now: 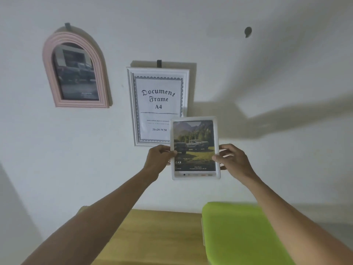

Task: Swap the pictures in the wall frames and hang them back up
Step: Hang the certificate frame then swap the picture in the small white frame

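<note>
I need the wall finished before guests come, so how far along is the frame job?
Looks done: the pink arched frame and the white document frame hang on their hooks. In hand: the left hand and right hand hold a small white frame with a picture of cars by its sides, off the wall. Left: hanging it, probably on the bare hook at upper right.

Three picture frames: a pink arched frame (75,70) at upper left, a white document frame (157,106) at centre, and a small white frame (195,148) just below it. Three wall hooks, one bare hook (248,32) at upper right. Two hands. One green box (242,234) at lower right.
</note>
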A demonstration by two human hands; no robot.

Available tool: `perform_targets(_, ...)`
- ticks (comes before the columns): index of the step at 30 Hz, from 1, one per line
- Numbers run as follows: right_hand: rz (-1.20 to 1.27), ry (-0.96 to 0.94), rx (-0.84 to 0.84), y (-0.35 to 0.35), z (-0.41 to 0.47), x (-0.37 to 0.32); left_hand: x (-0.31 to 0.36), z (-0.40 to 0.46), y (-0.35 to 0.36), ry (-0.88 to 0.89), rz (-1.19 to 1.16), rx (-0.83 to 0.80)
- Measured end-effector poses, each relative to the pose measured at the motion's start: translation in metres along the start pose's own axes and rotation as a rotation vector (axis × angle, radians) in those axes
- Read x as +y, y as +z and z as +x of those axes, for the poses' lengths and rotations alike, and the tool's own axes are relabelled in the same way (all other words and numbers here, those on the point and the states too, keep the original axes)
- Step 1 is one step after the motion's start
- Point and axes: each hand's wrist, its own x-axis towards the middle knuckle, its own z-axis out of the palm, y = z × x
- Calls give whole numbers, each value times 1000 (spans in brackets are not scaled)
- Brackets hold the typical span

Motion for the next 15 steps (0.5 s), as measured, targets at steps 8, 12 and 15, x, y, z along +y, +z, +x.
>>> perform_targets(8, -73, 118, -112, 97, -55, 41, -84, -41, -81, -225, -46, -76)
perform_targets(12, -132, 179, -164, 141, -81, 67, -116, -63, -116, -278, -24, -85)
perform_targets(15, -221, 234, -200, 176, -102, 82, -133, -79, -137, -278, 25, -80)
